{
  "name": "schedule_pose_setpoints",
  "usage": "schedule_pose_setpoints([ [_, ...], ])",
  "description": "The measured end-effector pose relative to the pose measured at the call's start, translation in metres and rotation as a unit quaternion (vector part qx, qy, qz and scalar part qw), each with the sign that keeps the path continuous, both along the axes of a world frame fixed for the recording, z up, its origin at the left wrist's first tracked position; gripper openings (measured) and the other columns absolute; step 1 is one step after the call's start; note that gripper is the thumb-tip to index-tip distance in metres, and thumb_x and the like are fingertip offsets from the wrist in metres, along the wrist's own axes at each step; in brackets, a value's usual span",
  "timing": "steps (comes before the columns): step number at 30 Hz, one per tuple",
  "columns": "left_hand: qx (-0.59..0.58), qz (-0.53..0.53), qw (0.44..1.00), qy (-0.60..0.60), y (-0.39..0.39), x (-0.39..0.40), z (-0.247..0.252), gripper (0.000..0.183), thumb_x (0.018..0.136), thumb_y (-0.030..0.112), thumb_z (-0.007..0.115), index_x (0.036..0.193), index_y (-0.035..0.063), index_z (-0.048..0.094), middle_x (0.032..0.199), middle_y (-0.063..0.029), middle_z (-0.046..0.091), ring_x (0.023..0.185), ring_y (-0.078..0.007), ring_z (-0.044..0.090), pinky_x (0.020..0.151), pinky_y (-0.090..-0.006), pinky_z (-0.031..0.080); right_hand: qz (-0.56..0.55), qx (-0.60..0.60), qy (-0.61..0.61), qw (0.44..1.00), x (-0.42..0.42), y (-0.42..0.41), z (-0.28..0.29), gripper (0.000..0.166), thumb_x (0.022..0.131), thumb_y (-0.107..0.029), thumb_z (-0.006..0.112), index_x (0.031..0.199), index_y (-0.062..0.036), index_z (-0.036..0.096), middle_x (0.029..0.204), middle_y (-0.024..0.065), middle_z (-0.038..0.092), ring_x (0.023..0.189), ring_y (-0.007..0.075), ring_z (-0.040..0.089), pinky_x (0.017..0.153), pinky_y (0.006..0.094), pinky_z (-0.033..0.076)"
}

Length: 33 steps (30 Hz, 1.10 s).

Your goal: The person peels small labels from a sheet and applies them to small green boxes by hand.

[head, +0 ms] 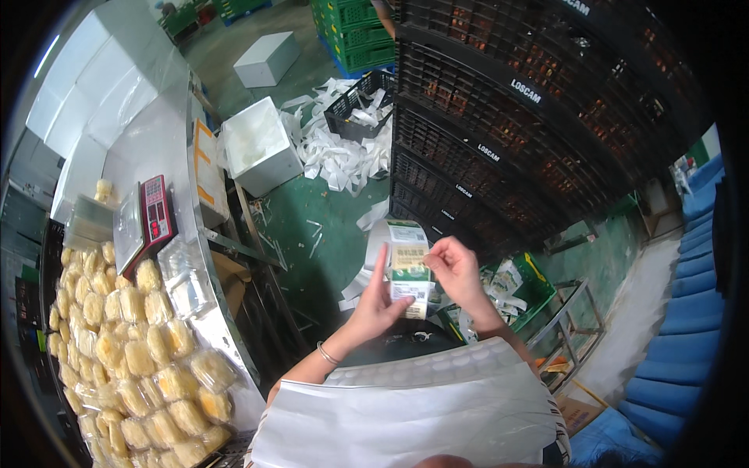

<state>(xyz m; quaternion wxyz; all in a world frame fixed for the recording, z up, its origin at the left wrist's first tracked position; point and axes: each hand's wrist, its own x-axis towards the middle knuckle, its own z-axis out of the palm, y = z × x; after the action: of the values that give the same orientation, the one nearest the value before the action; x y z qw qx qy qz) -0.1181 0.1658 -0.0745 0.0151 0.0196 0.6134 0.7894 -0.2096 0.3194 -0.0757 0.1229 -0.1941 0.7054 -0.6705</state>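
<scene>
A roll of printed labels [409, 266] in green, cream and white hangs in front of me, with a loop of its strip curving away at the top. My left hand [377, 304] grips the strip from the left, thumb across its lower labels and index finger pointing up along the edge. At the strip's right edge, the thumb and fingertips of my right hand [455, 269] pinch one label's side. Whether that label has lifted from its backing is too small to tell. White sheeting [409, 409] covers my front.
Film-wrapped pale yellow food packs [140, 357] crowd the left table beside a red digital scale [149, 213]. Black stacked crates [497, 117] rise ahead right. White strips [342, 155] litter the floor near an open foam box [260, 143]. A green crate [538, 292] holds label scraps.
</scene>
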Motion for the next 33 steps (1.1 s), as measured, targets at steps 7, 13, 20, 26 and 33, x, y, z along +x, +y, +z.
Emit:
schedule_pose_setpoints([
  [7,0.246,0.07,0.964,0.076,-0.07,0.026,0.021,0.028,0.087,0.013,0.047,0.111,-0.0003,0.046,0.11,-0.0181,0.051,0.102,-0.0285,0.052,0.087,-0.0419,0.043,0.343,-0.256,0.285,0.858,0.017,0.067,0.115,0.031,0.08,-0.029,0.062,0.094,-0.0008,0.057,0.09,0.0099,0.058,0.08,0.0228,0.055,0.071,0.0339,0.044],
  [13,0.132,-0.066,0.944,0.295,-0.07,0.085,0.076,0.052,0.075,0.032,0.06,0.113,-0.0018,0.048,0.092,-0.0346,0.055,0.091,-0.0414,0.056,0.073,-0.0534,0.046,0.222,-0.224,0.539,0.781,0.037,0.064,0.148,0.009,0.071,-0.002,0.059,0.077,-0.0051,0.065,0.073,0.0069,0.062,0.063,0.0216,0.06,0.054,0.0221,0.047],
  [20,-0.159,0.251,0.953,0.054,-0.053,0.043,0.067,0.012,0.074,0.008,0.061,0.073,-0.0043,0.06,0.06,-0.0017,0.052,0.054,-0.0068,0.044,0.049,-0.0212,0.033,-0.213,0.18,0.45,0.848,0.016,0.041,0.127,0.045,0.057,-0.001,0.075,0.098,-0.0012,0.055,0.095,0.0106,0.056,0.083,0.027,0.054,0.071,0.0347,0.045],
  [26,-0.251,0.112,0.957,0.095,-0.021,0.008,0.06,0.015,0.08,0.008,0.059,0.07,-0.0027,0.058,0.054,-0.0029,0.05,0.049,-0.0069,0.044,0.046,-0.0222,0.033,0.038,0.148,0.507,0.848,0.009,-0.001,0.114,0.028,0.068,-0.024,0.069,0.082,-0.0028,0.057,0.076,0.0062,0.053,0.069,0.0217,0.053,0.06,0.0302,0.044],
  [33,-0.297,0.043,0.946,0.122,-0.016,0.016,0.05,0.019,0.081,0.011,0.059,0.068,-0.0029,0.056,0.05,-0.0074,0.043,0.044,-0.0126,0.037,0.042,-0.0268,0.03,0.105,0.066,0.506,0.854,0.003,-0.02,0.075,0.018,0.068,-0.014,0.069,0.067,-0.0052,0.053,0.06,0.0038,0.05,0.05,0.0193,0.051,0.044,0.0285,0.041],
])
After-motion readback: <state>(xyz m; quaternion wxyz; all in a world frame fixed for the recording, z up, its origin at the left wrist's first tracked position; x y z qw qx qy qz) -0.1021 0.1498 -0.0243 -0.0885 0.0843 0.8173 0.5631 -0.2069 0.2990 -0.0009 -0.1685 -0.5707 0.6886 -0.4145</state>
